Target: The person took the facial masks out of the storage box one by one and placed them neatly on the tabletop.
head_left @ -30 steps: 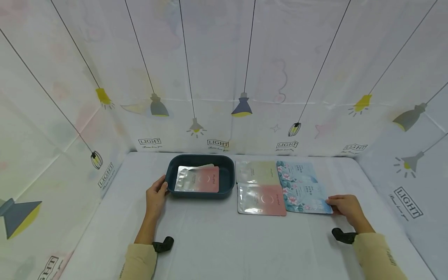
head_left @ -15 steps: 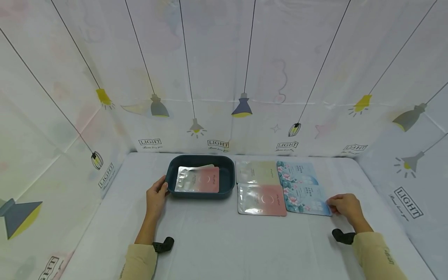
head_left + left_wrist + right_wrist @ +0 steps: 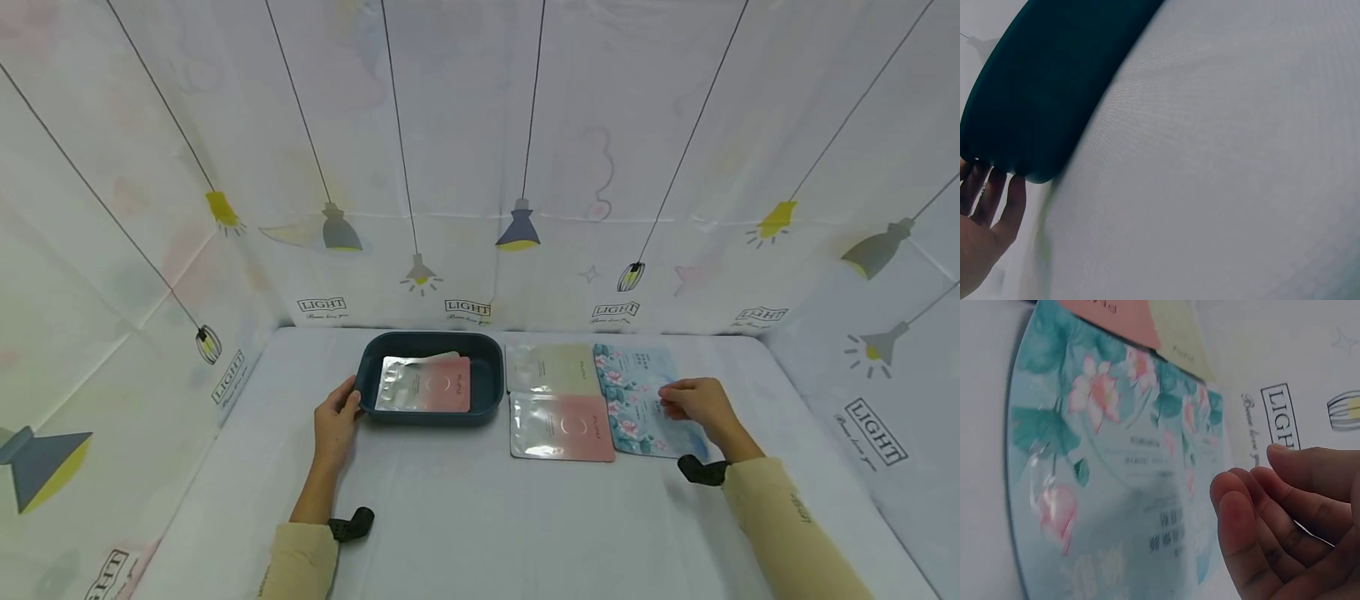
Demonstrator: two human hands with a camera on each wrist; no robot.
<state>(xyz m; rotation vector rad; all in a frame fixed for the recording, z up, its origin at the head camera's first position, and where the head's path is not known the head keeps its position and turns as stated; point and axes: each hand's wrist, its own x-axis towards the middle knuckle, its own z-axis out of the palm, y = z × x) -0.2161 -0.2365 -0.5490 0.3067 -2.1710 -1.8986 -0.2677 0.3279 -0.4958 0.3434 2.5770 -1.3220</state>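
Observation:
My left hand (image 3: 333, 425) rests at the left end of a dark teal tray (image 3: 491, 375), its fairly straight fingers (image 3: 1016, 203) touching the outer wall in the left wrist view. Inside lie a pink-and-silver sheet mask packet (image 3: 422, 385) and the edge of another beneath it. My right hand (image 3: 702, 408) hovers over two blue, lotus-printed mask packets on the right, the far one (image 3: 637, 364) and the near one (image 3: 648, 433). Its fingers (image 3: 1238, 525) curl loosely, the thumb apart from them, with nothing held. The hand partly covers both blue packets in the head view.
Between the tray and the blue packets lie a yellow-green packet (image 3: 551, 369) and a pink one (image 3: 562, 427) in front of it. They lie edge to edge on a white-covered table (image 3: 525, 525). A lamp-printed curtain (image 3: 465, 167) rises behind.
My right hand has let go of the near blue packet's right corner and moved up and left over the packets. The left hand and the tray have stayed put.

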